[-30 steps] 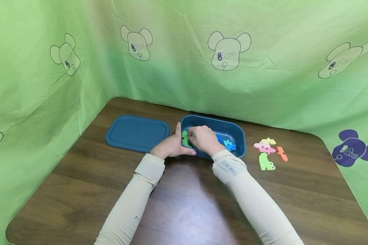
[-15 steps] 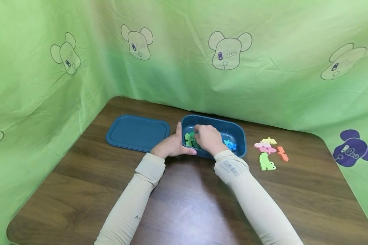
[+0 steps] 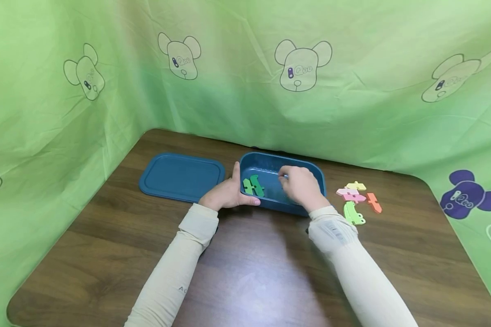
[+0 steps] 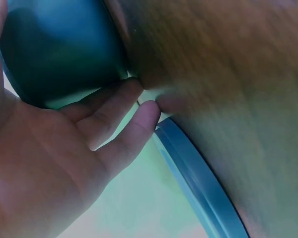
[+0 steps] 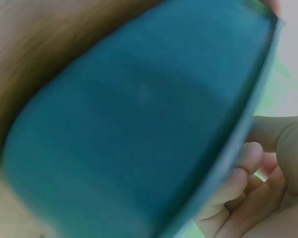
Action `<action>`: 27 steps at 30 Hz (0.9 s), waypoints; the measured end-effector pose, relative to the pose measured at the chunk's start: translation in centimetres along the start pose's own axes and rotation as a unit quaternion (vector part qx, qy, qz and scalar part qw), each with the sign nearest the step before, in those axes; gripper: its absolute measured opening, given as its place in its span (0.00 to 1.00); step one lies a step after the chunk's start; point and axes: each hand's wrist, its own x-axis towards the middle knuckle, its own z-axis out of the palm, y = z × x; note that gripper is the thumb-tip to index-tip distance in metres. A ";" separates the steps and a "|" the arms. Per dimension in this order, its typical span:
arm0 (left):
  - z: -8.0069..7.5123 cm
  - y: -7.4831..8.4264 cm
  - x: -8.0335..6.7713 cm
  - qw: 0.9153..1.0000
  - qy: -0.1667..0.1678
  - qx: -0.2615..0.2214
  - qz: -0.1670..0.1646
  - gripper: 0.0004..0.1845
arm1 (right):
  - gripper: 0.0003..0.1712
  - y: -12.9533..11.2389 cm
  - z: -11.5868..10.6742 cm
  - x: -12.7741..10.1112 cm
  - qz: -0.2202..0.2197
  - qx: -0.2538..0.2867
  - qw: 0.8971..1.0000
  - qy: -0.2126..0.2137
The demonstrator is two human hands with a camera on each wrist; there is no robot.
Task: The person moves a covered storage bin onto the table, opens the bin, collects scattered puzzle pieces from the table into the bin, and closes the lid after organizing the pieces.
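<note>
A deep blue plastic box (image 3: 282,206) stands at the back of the table. My left hand (image 3: 227,193) braces its left end, index finger straight up the end wall and thumb along the near side. Inside the box's left part lie a light green puzzle piece (image 3: 248,186) and a darker green one (image 3: 257,185). Over the right part is my right hand (image 3: 302,185), reaching in past the rim with bent fingers. In the right wrist view the box wall (image 5: 129,109) hides part of those fingers; I cannot tell if they hold a piece.
Left of the box lies its flat blue lid (image 3: 184,176). To the right are loose puzzle pieces: yellow (image 3: 357,185), pink (image 3: 353,198), orange (image 3: 374,202) and a light green frog-like one (image 3: 353,213). A green printed curtain (image 3: 237,113) hangs behind the table.
My right hand has moved right inside the box, away from the green pieces, which now show fully. The blue pieces seen earlier at the right are now hidden. My left hand stays put.
</note>
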 end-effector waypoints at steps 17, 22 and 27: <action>0.2 0.0 -0.1 1.000 -0.004 0.003 -0.003 0.74 | 0.09 9.7 -4.9 -5.7 0.045 0.000 0.997 0.066; 0.1 0.1 -0.2 1.000 -0.005 0.005 -0.007 0.74 | 0.10 12.7 -5.2 -7.0 0.065 -0.006 0.996 0.054; 0.2 0.3 -0.2 1.000 -0.007 0.002 -0.006 0.74 | 0.11 16.1 -5.1 -8.1 0.080 -0.009 0.996 0.027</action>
